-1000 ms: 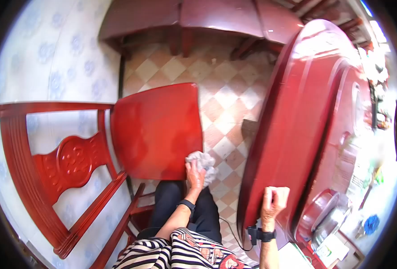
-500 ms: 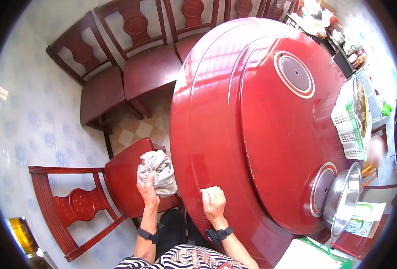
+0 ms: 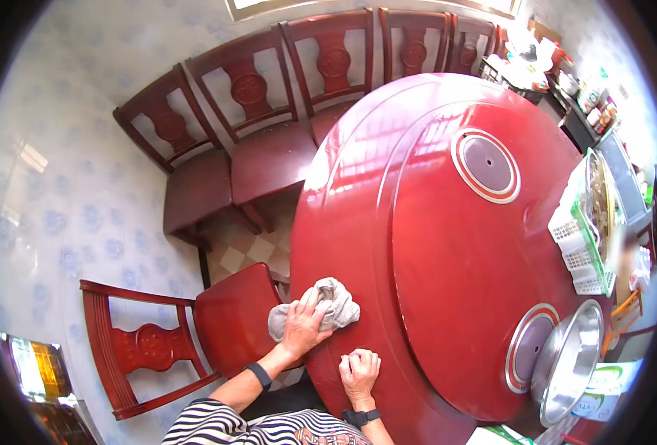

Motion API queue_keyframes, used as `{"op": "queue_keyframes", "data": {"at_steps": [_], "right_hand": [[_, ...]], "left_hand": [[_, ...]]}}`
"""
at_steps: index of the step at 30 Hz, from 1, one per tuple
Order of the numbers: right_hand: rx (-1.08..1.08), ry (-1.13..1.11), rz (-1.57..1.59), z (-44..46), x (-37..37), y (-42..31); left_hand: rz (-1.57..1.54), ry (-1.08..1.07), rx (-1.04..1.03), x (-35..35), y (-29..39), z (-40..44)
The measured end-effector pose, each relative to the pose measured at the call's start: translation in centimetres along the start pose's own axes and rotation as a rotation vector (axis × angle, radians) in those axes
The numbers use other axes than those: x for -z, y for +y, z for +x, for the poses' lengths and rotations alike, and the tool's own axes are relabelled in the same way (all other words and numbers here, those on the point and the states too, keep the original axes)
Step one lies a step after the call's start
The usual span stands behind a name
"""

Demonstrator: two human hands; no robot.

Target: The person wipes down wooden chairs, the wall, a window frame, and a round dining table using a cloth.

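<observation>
Left hand (image 3: 304,326), grip pinching grey cloth (image 3: 339,302) at worktop (image 3: 462,259) edge; cloth likely light, soft, best grasped mid-bunch. Right hand (image 3: 359,377) curled tight.

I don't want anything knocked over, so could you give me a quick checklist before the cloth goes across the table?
1. Cloth in the left hand: ok, fingers over it.
2. Cloth on the table: ok, at its left edge.
3. Right hand free: ok, curled, nothing visible in it.
4. Table free of things: not ok, metal bowl and white basket at its right side.
5. Metal bowl steady: cannot tell.
</observation>
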State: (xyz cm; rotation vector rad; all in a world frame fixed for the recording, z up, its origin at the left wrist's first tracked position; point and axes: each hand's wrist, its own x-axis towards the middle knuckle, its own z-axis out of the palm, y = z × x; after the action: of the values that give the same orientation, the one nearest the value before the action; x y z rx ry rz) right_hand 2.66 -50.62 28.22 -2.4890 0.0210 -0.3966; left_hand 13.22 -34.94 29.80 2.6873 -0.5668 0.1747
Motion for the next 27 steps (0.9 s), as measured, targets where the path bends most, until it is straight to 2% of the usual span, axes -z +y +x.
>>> {"op": "queue_keyframes", "data": {"at_steps": [5, 11, 19, 23, 24, 25, 27], "right_hand": [[-0.014, 0.040, 0.016, 0.1, -0.4, -0.2], [-0.051, 0.031, 0.021, 1.0, 0.0, -0.7], [-0.157, -0.052, -0.016, 3.0, 1.2, -2.1], [-0.372, -0.212, -0.033, 5.2, 1.3, -3.9], [-0.445, -0.240, -0.035, 5.6, 1.5, -4.3], [-0.472, -0.251, -0.004, 5.6, 1.7, -4.2], [-0.612, -0.219, -0.021, 6.0, 1.5, -4.7]], "left_hand": [[0.175, 0.160, 0.031, -0.7, -4.0, 6.6], [0.403, 0.190, 0.013, -3.2, -10.9, 19.7], [0.280, 0.321, -0.074, -6.4, -18.2, 42.7], [0.142, 0.255, -0.056, -7.6, -18.9, 53.2], [0.155, 0.352, -0.117, -8.2, -19.1, 53.3], [0.138, 0.346, -0.129, -7.7, -18.4, 52.4], [0.089, 0.154, -0.342, -4.9, -16.4, 49.4]]}}
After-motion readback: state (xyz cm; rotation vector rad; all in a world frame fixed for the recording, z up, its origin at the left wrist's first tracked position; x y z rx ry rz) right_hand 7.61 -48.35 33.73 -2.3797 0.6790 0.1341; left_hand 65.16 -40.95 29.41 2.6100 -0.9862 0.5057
